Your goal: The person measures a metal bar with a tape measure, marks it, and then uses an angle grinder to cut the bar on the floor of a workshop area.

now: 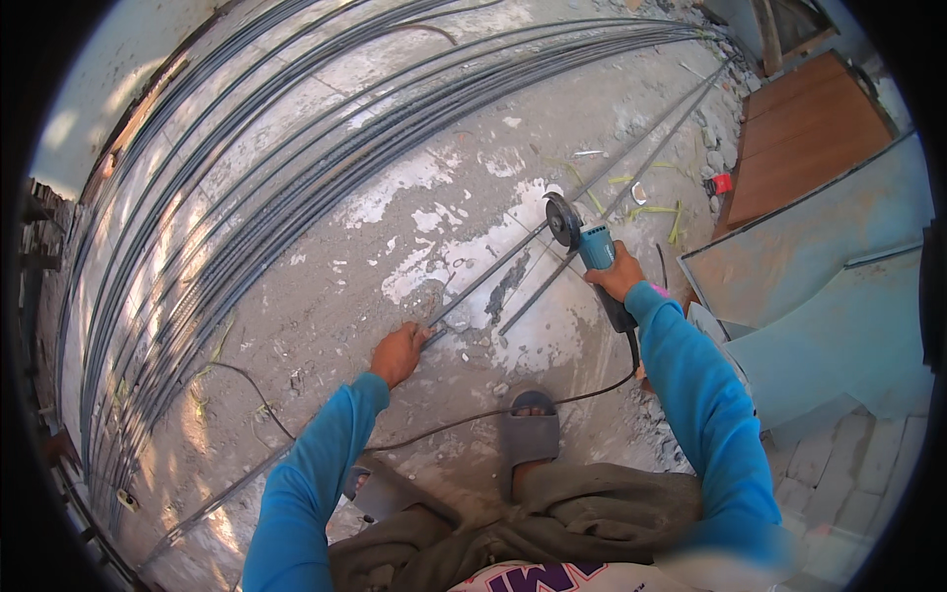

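In my right hand (619,273) is a teal and black angle grinder (598,249), its fingers wrapped round the body. The dark disc (563,220) at its head is at a steel rebar (485,276); whether it touches cannot be made out. My left hand (400,353) is closed on that same rebar, nearer to me, and the bar runs from lower left to upper right. Beside it, a second rebar (538,294) lies on the floor and ends near the middle. A black power cord (473,418) leads from the grinder's rear across the floor past my sandals.
Long bundles of rebar (326,163) curve across the left and far floor. At the right lean a brown board (804,128) and pale sheets (819,286). Rubble, yellow straps (675,223) and a red object (721,184) lie nearby. My grey sandal (530,434) stands close to the cord.
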A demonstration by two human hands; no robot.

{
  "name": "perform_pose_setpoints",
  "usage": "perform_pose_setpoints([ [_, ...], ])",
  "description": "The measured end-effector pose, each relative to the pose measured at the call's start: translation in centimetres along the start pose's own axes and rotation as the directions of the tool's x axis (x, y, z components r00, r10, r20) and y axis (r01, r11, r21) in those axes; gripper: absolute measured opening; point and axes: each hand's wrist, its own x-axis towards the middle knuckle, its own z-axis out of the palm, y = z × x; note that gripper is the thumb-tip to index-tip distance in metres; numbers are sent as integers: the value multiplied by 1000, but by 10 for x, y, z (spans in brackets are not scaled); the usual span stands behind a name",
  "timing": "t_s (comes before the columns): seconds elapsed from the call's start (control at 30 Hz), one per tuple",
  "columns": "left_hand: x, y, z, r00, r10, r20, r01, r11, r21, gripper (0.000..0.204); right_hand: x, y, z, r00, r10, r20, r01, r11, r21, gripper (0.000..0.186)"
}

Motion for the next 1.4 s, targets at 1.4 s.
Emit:
perform_pose_setpoints([
  [1.4, 12, 6, 13, 999, 29, -28, -28, 998, 61, 35, 32, 13, -5, 992, -105, 68, 113, 986, -123, 83],
])
